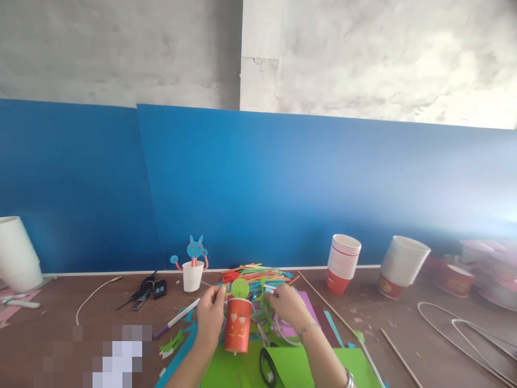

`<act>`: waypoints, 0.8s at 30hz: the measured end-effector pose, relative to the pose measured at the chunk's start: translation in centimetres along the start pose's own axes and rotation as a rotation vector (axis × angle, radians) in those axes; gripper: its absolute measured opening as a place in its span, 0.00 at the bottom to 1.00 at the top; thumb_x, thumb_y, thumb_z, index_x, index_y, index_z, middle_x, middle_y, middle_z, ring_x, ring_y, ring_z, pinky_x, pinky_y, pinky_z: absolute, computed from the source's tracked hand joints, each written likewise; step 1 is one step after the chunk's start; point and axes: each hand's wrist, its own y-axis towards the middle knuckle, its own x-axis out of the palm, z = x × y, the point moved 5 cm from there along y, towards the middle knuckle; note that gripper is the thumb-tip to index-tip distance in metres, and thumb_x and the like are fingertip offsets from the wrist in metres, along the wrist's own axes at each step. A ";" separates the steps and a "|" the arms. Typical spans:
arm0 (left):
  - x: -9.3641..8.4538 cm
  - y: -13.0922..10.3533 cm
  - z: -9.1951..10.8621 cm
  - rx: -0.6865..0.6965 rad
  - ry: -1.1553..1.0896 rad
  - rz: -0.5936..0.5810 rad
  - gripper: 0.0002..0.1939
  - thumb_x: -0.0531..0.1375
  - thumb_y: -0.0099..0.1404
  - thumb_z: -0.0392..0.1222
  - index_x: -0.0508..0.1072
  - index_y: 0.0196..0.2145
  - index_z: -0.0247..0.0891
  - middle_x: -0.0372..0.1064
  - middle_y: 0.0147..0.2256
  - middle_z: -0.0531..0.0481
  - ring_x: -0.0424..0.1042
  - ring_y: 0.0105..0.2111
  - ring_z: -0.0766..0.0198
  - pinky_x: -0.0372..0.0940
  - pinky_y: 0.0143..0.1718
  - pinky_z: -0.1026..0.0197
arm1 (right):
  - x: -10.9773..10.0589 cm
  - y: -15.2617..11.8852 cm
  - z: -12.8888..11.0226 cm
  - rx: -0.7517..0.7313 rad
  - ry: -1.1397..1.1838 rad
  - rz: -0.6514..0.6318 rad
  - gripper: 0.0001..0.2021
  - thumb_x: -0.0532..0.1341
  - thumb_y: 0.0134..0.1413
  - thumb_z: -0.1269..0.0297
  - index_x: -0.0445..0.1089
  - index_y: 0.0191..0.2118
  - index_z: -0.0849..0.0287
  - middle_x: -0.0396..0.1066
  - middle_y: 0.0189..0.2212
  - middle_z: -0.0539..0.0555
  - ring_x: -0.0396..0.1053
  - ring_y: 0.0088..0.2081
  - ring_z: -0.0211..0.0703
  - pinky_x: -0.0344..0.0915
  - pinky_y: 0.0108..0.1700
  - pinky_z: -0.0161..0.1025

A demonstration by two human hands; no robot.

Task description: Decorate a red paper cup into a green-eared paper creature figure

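A red paper cup (237, 327) with pale printed figures is in front of me, a green paper disc (240, 288) rising at its rim. A small white tip shows at the cup's bottom. My left hand (211, 313) is beside the cup's upper left, thumb and fingers pinched together near the disc; what they grip is unclear. To the right of the cup, my right hand (287, 304) pinches a small whitish piece, too small to name, near green paper scraps (262, 310). Scissors (267, 366) with black handles lie below, on green paper (323, 362).
Behind the cup lie several colored strips (258, 274). A white cup with a blue paper figure (193, 276) stands back left. Stacked cups (343, 264) and larger tubs (402, 267) stand at right. Keys (141, 296), a purple-ended marker (176, 318), sticks (399, 357) and cables (448, 319) lie around.
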 end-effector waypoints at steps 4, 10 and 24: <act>-0.1 0.2 -0.6 -0.052 -0.073 0.019 0.24 0.62 0.51 0.64 0.72 0.24 0.37 0.68 0.22 0.51 0.66 0.26 0.59 0.59 0.30 0.60 | 1.4 0.2 0.6 0.060 0.086 -0.101 0.26 0.59 0.53 0.63 0.57 0.06 0.57 0.55 0.04 0.50 0.57 0.11 0.38 0.55 0.22 0.37; 0.4 -0.2 -0.3 -0.155 -0.249 0.006 0.25 0.65 0.47 0.63 0.74 0.28 0.36 0.72 0.26 0.47 0.71 0.32 0.55 0.63 0.35 0.58 | 2.7 0.3 0.2 0.105 0.388 -0.136 0.17 0.61 0.53 0.62 0.65 0.15 0.59 0.56 0.06 0.45 0.50 0.10 0.32 0.47 0.17 0.32; 2.2 -2.2 2.4 -0.190 -0.392 -0.084 0.23 0.64 0.50 0.62 0.69 0.24 0.37 0.71 0.24 0.49 0.72 0.27 0.58 0.66 0.29 0.59 | 4.5 -0.3 -1.9 -0.015 0.811 -0.171 0.17 0.65 0.41 0.52 0.66 0.18 0.61 0.70 0.16 0.51 0.50 0.13 0.27 0.44 0.17 0.31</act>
